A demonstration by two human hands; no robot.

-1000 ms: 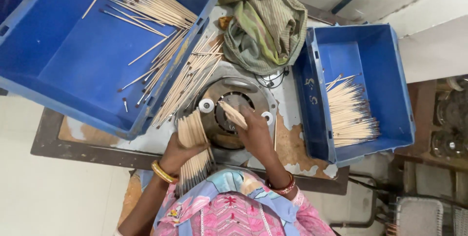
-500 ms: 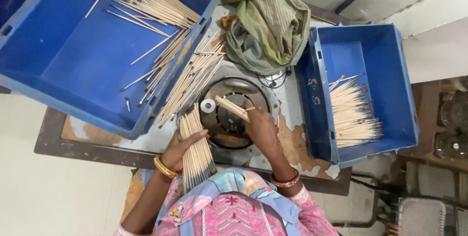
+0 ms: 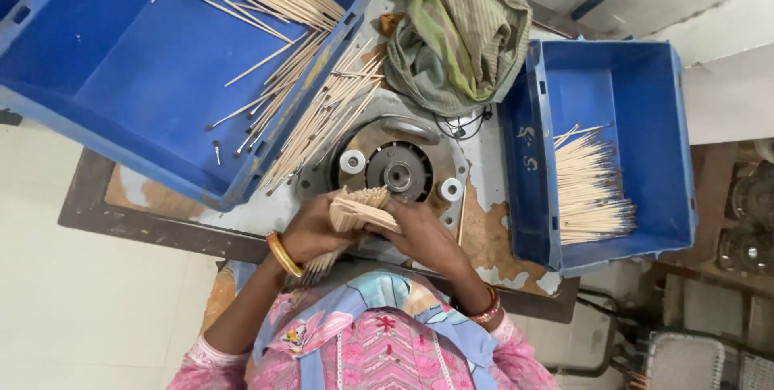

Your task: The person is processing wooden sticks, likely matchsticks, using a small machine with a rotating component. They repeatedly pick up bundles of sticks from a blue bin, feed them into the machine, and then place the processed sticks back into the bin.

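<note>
Nearest your chest, your left hand (image 3: 310, 233) closes round a fanned bundle of thin sticks (image 3: 355, 211), its tail hanging below the wrist, while your right hand (image 3: 423, 237) pinches the bundle's upper end from the other side, apparently to square the tips. Just beyond, touching neither hand, sits the round metal machine head (image 3: 399, 168) with two white rollers, and loose sticks (image 3: 318, 120) lean off the rim of the large blue tray (image 3: 121, 76) within reach. Farther off lie a crumpled cloth (image 3: 455, 35) and the smaller blue bin (image 3: 645, 92), holding sticks (image 3: 592, 192) laid parallel.
</note>
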